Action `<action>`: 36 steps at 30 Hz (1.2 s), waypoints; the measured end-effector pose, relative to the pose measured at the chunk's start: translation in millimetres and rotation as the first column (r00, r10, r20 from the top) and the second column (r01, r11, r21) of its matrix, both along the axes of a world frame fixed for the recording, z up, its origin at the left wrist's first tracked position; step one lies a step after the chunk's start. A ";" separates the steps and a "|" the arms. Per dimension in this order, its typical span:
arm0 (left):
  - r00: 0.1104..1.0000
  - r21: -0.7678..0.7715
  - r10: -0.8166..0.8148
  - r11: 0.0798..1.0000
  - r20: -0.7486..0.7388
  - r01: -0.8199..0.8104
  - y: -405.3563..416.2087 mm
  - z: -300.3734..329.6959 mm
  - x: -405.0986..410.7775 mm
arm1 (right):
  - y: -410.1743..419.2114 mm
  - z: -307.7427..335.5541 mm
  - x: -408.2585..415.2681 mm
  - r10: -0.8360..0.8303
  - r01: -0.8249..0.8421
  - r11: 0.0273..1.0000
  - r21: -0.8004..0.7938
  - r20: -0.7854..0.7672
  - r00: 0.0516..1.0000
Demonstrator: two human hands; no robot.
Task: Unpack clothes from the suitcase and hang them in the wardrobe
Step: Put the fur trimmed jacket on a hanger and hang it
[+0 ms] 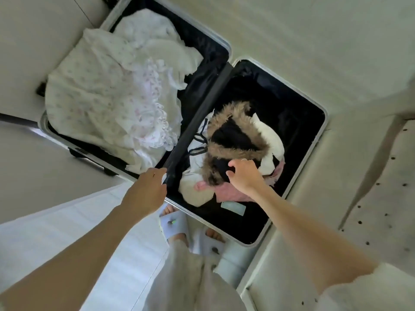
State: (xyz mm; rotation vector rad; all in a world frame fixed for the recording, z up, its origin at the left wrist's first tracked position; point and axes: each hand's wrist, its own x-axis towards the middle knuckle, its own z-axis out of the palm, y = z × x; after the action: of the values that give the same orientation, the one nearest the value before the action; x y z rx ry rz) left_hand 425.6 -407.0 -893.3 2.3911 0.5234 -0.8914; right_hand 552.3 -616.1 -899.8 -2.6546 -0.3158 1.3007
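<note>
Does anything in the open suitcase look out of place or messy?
Yes. The white floral garment spills over the suitcase rim onto the floor, top left. The fur-trimmed coat lies bunched on a rumpled pile.

Suitcase [323, 113]: smooth metallic frame, dark glossy fabric lining [292, 122]. White dress [101, 93]: thin matt cloth with frilled lace trim [161, 122]. Black jacket [231, 135]: shaggy brown fur edging [226, 113]. Pink garment [231, 191]: soft cloth. Floor [314, 30]: smooth pale tiles.
</note>
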 end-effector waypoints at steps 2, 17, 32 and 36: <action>0.997 0.042 -0.070 0.997 -0.009 0.071 0.3 -42.3 7.7 | 11.7 -42.8 12.8 -0.042 0.042 0.999 0.034 0.013 0.999; 0.983 -0.055 -0.051 0.998 -0.177 0.041 6.5 -126.7 6.9 | 33.5 -122.2 24.3 -0.126 0.119 0.986 -0.120 -0.050 0.991; 0.999 0.007 -0.025 1.000 0.033 0.024 -14.1 190.6 54.5 | 4.4 207.3 52.9 0.174 -0.205 0.965 -0.162 -0.187 0.967; 0.998 -0.052 0.011 0.999 0.059 -0.007 -31.9 267.1 33.1 | 7.3 310.5 40.7 0.288 -0.306 0.943 -0.130 -0.139 0.947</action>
State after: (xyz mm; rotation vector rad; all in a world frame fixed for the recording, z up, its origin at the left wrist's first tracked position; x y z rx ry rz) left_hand 458.7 -438.9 -626.2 2.3589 0.4821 -0.8178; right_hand 593.1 -608.8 -589.3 -2.7146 -0.6491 1.6228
